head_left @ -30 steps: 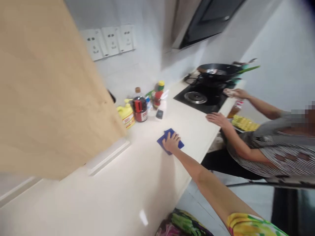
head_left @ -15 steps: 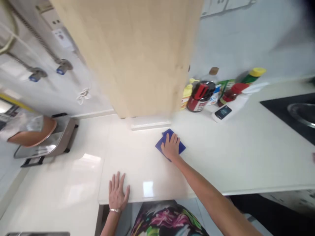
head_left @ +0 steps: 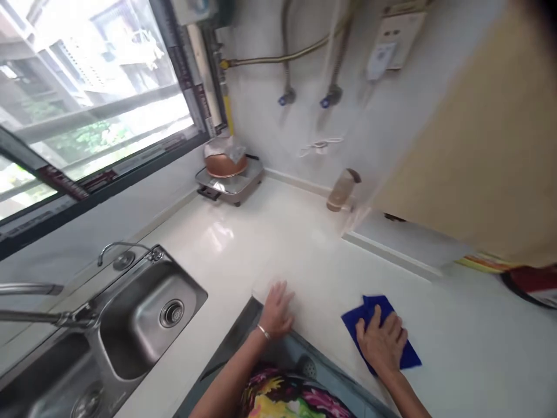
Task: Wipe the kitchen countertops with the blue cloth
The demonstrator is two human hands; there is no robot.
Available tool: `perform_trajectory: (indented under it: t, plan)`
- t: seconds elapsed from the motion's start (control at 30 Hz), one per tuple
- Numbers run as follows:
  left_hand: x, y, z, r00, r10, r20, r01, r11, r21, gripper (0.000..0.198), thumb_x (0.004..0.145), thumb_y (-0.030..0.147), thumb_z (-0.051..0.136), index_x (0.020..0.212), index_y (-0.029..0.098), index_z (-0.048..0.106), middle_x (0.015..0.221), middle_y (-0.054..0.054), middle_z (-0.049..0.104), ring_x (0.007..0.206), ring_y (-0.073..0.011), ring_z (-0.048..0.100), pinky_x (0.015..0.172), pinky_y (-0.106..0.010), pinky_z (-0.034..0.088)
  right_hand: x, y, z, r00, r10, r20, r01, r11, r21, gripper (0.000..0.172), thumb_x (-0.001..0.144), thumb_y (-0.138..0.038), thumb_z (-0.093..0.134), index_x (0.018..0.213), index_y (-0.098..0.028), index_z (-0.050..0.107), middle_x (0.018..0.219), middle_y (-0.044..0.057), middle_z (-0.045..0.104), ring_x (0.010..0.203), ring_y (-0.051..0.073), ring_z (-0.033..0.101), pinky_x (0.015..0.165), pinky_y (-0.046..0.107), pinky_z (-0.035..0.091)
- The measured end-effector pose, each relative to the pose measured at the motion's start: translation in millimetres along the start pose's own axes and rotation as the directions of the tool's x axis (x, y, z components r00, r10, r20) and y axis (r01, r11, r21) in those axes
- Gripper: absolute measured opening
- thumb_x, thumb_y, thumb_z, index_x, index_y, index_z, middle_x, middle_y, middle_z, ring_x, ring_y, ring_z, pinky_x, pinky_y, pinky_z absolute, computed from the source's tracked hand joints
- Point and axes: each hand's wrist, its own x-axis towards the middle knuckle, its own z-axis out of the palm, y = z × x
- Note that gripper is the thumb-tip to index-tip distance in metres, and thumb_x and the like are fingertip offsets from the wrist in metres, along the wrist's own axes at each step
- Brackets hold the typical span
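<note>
- Lying toward half past four, a blue cloth (head_left: pixel 409 355) is covered by the right hand (head_left: pixel 383 345) (fingers spread, unpinched).
- At six, the left hand (head_left: pixel 276 312) is seen loosely unfurled, empty.

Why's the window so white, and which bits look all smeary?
In the head view, the window is washed out, probably because outside is brighter than inside; there too, light glares off the white counter; also in the head view, the left hand looks smeared, while the blue cloth under the right hand looks crisper.
</note>
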Motion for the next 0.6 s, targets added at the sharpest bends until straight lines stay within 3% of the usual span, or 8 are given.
perform_trajectory:
  t: [0.1,0.2,0.3,0.4,0.6]
  plan:
    - [-61,-15,-17.6,0.994,-0.065,-0.09,0.065,0.998,-0.005,0.057,0.089,0.018,0.048,0.145,0.018,0.043,0.163,-0.013,0.025,0.153,-0.0281,0.011,0.121,-0.058,0.027,3,-21,9,0.998,-0.008,-0.065,0.006,0.999,-0.038,0.075,0.088,-0.04,0.046,0.149,0.001,0.033,0.144,0.043,0.034,0.135,0.056,0.035,0.092,0.071,0.038]
    - [-134,-38,-42.0,0.951,-0.225,-0.212,0.242,0.969,0.059,0.059,0.091,0.015,0.044,0.15,0.019,0.036,0.162,-0.013,0.028,0.152,-0.0277,0.016,0.12,-0.056,0.029,13,-63,17,0.997,-0.055,-0.055,0.051,0.997,-0.058,0.074,0.086,-0.038,0.047,0.146,0.005,0.037,0.141,0.044,0.036,0.132,0.057,0.038,0.092,0.07,0.039]
    - [-200,-59,-63.6,0.86,-0.356,-0.365,0.417,0.903,0.102,0.064,0.093,0.018,0.046,0.154,0.022,0.027,0.16,-0.014,0.031,0.151,-0.0296,0.019,0.12,-0.057,0.03,27,-120,23,0.995,-0.101,-0.015,0.1,0.994,-0.049,0.07,0.088,-0.036,0.045,0.143,0.006,0.04,0.141,0.043,0.037,0.133,0.054,0.037,0.095,0.068,0.038]
    - [-249,-69,-74.0,0.769,-0.454,-0.451,0.545,0.833,0.092,0.067,0.094,0.021,0.048,0.156,0.024,0.021,0.16,-0.013,0.033,0.15,-0.0311,0.023,0.119,-0.057,0.032,45,-183,27,0.991,-0.133,0.026,0.133,0.991,-0.008,0.068,0.087,-0.034,0.043,0.144,0.003,0.041,0.143,0.041,0.038,0.133,0.052,0.038,0.094,0.068,0.038]
    - [-307,-63,-56.5,0.505,-0.623,-0.597,0.715,0.69,-0.114,0.062,0.097,0.023,0.046,0.155,0.027,0.026,0.16,-0.012,0.032,0.149,-0.0315,0.024,0.118,-0.059,0.032,86,-304,31,0.974,-0.181,0.138,0.175,0.983,0.06,0.067,0.088,-0.032,0.041,0.144,0.004,0.04,0.145,0.042,0.034,0.136,0.052,0.033,0.097,0.07,0.033]
